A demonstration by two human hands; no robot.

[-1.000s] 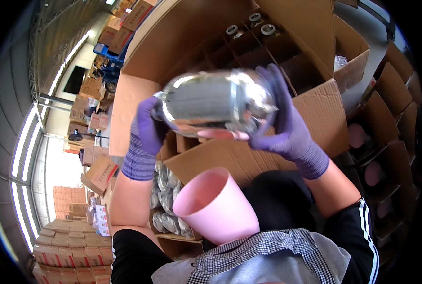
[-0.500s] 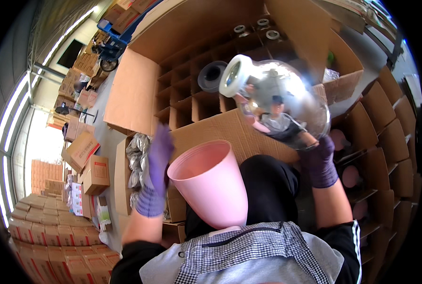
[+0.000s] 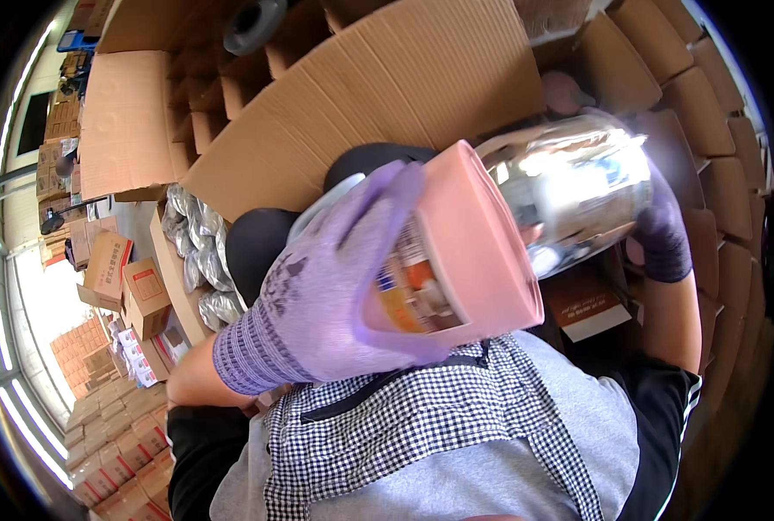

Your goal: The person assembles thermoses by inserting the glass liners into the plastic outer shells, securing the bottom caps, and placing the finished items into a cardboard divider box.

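Observation:
My left hand (image 3: 326,286), in a purple knit glove, grips a pink plastic flask casing (image 3: 482,243) tipped on its side above my lap. A printed label shows on the casing's wall, and its wide rim points right. Just beyond that rim, my right gloved hand (image 3: 665,226) holds a shiny silver glass flask liner (image 3: 569,187) by its far right end. The liner's left end is hidden behind the rim, so I cannot tell whether it sits inside. A pale grey curved edge (image 3: 326,204) shows behind my left hand.
Ahead stands a large cardboard box (image 3: 387,87) with divided cells and a dark grey round piece (image 3: 255,26). Silver-wrapped items (image 3: 200,239) fill a carton at left. Cardboard dividers (image 3: 699,113) with pink pieces line the right. Stacked cartons (image 3: 118,434) stand farther left.
My left hand has closed on the pink casing, which has tipped from upright onto its side. The liner has come down and turned, its end now at the casing's rim. The view has shifted.

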